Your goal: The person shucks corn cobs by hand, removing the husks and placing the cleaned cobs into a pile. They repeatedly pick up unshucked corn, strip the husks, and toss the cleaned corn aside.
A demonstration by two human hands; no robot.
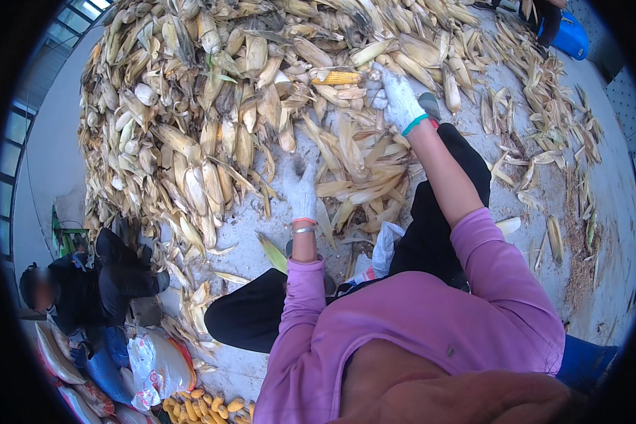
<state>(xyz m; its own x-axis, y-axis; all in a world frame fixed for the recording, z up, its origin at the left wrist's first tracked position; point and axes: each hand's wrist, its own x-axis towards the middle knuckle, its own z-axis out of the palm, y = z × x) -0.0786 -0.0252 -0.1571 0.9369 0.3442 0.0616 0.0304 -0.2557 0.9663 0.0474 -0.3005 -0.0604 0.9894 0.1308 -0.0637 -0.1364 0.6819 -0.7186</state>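
My left hand, in a white knitted glove with a red cuff, is over the floor by the edge of the corn heap. Its thumb and fingers are apart with nothing between them. Farther forward and to the right, my right hand wears a similar glove with a green cuff, its fingers curled. A bare yellow corn ear lies on the heap just left of those fingers; whether they grip its husk or stalk cannot be made out. Loose dry husks are piled between my hands.
A large heap of unhusked corn spreads ahead and left. At left sits a person beside full sacks. Husked ears lie at bottom left. A white plastic bag is between my legs. Another person is at top right.
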